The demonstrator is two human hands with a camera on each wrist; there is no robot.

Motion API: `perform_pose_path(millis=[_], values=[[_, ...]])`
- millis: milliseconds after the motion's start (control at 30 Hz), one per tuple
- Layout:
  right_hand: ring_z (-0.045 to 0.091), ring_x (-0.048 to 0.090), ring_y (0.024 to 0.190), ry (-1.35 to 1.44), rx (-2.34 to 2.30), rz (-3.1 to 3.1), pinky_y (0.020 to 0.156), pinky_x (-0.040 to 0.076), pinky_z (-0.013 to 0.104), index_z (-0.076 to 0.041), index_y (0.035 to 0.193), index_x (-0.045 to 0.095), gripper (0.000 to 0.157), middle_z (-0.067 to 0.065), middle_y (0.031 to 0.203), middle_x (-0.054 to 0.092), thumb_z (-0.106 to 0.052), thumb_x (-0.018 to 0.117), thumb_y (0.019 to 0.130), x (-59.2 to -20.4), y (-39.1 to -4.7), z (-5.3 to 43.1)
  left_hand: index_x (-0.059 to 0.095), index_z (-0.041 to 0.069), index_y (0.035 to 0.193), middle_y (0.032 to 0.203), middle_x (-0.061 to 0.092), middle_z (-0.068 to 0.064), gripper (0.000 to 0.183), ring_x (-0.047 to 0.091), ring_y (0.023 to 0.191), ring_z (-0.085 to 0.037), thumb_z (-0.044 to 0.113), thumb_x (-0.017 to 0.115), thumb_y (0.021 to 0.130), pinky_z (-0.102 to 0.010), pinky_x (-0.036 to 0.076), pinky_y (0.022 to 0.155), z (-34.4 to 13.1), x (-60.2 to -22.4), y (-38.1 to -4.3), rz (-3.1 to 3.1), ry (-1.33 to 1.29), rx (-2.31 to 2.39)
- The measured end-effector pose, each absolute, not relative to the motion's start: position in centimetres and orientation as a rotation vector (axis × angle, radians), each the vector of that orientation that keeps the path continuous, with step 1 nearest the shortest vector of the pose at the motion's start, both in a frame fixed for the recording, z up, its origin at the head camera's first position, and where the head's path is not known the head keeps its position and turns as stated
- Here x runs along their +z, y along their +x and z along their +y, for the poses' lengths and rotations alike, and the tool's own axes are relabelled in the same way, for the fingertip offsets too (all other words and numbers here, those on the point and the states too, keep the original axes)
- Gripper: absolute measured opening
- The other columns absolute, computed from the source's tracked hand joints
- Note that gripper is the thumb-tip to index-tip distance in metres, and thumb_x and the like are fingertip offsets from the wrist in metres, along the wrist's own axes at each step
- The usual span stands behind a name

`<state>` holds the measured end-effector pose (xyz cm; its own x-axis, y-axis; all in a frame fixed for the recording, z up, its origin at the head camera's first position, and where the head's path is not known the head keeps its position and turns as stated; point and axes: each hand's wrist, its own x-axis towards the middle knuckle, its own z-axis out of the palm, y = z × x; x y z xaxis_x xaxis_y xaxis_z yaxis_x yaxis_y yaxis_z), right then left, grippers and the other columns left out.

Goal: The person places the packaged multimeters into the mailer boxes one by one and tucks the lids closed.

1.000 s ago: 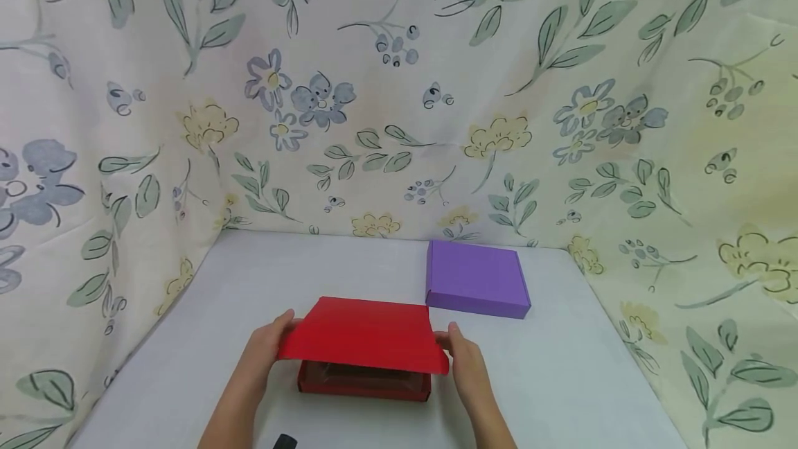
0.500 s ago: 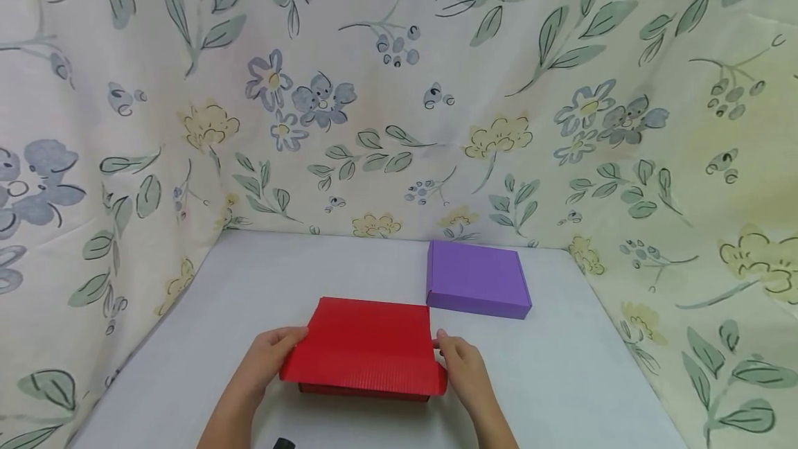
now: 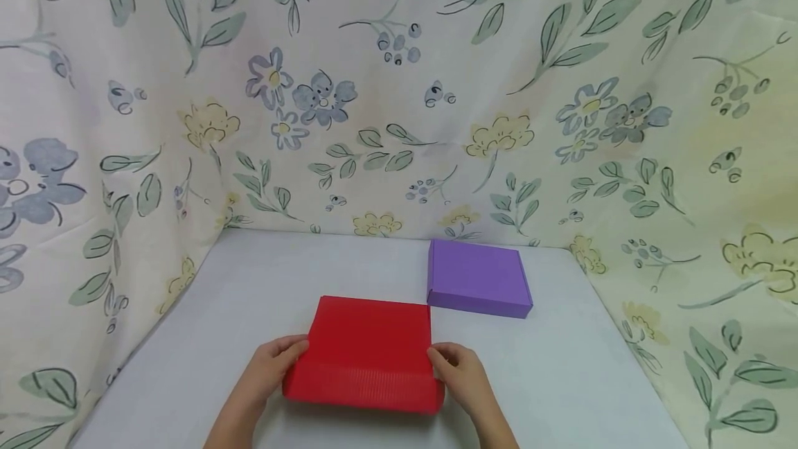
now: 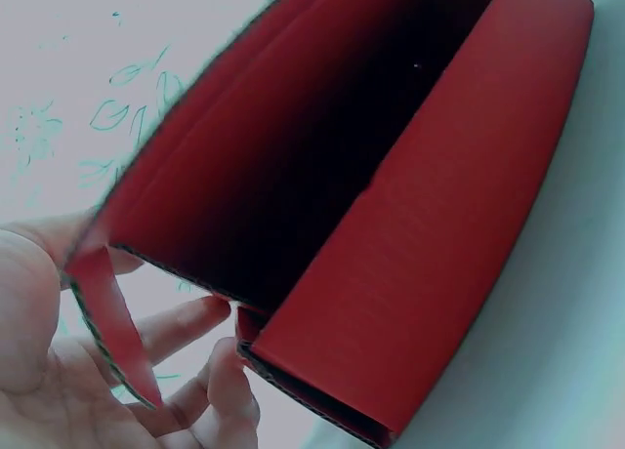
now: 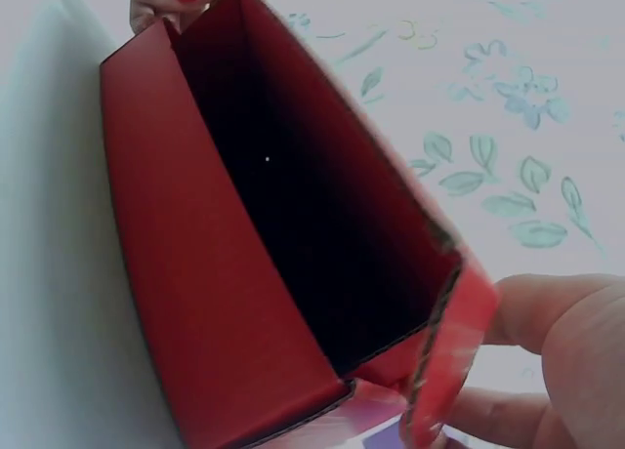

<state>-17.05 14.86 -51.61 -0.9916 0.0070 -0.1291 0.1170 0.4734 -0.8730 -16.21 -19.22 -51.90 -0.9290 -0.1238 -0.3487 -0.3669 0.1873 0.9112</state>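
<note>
A red cardboard box (image 3: 369,331) lies on the white table with its lid tilted down toward the person. The front flap (image 3: 361,385) bends down and hides the box front in the head view. My left hand (image 3: 269,368) holds the lid's left edge, the thumb near the top surface. On the opposite edge, my right hand (image 3: 460,371) pinches the lid between thumb and fingers. Both wrist views show a dark gap between the lid and the box's front wall (image 4: 430,224). A small side flap (image 5: 451,346) sticks out beside the right fingers. The box's contents are too dark to tell.
A closed purple box (image 3: 479,276) lies behind and to the right of the red one. Floral cloth (image 3: 386,102) hangs behind the white table (image 3: 280,269) and along its sides.
The lid has swung down toward the person, covering the box interior in the head view. Both hands have moved slightly nearer with it. A small black object at the bottom edge has left view.
</note>
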Motion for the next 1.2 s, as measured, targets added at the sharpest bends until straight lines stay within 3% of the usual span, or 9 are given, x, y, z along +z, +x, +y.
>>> perform_pose_path(millis=[200,533,700,933,1200], values=[[0.02,0.058,0.08,0.104,-1.602,2.561,0.065,0.055,0.033,-0.002,0.117,0.069,0.037,0.005,0.088,0.061,-0.03,0.073,0.095,-52.4,-17.0,15.0,0.059,0.002,0.137,0.125,0.061,-0.014,0.048,0.058,0.105,-0.028,0.03,0.069,0.098,-0.036,0.057,0.08,-19.0,-52.4,-16.0,2.298,-0.482,1.8],[0.019,0.061,0.071,0.093,-1.635,2.543,0.059,0.052,0.033,0.002,0.115,0.066,0.037,0.005,0.085,0.062,-0.028,0.073,0.095,-52.8,-16.7,15.1,0.065,0.0,0.121,0.108,0.064,-0.011,0.038,0.057,0.093,-0.025,0.029,0.071,0.097,-0.032,0.053,0.074,-18.9,-52.9,-16.1,2.357,-0.528,1.723],[0.017,0.062,0.072,0.104,-1.556,2.589,0.06,0.052,0.033,-0.001,0.114,0.066,0.039,0.003,0.085,0.062,-0.034,0.073,0.095,-53.0,-16.0,15.2,0.065,0.0,0.118,0.105,0.063,-0.01,0.045,0.057,0.093,-0.025,0.037,0.075,0.094,-0.033,0.053,0.072,-18.9,-52.9,-15.4,2.426,-0.516,1.646],[0.016,0.059,0.072,0.081,-1.4,2.668,0.058,0.05,0.03,-0.008,0.105,0.066,0.038,-0.001,0.084,0.061,-0.041,0.078,0.089,-52.2,-14.3,15.4,0.062,-0.001,0.117,0.104,0.064,-0.01,0.068,0.062,0.084,-0.021,0.049,0.087,0.078,-0.036,0.059,0.073,-18.9,-52.6,-13.9,2.495,-0.527,1.531],[0.017,0.067,0.079,0.036,-1.458,2.568,0.066,0.057,0.035,-0.007,0.1,0.07,0.033,0.0,0.09,0.069,-0.034,0.083,0.087,-52.2,-12.8,15.7,0.067,-0.001,0.117,0.115,0.065,-0.014,0.062,0.064,0.098,-0.029,0.044,0.087,0.079,-0.042,0.061,0.077,-18.6,-52.8,-12.0,2.519,-0.54,1.537]])
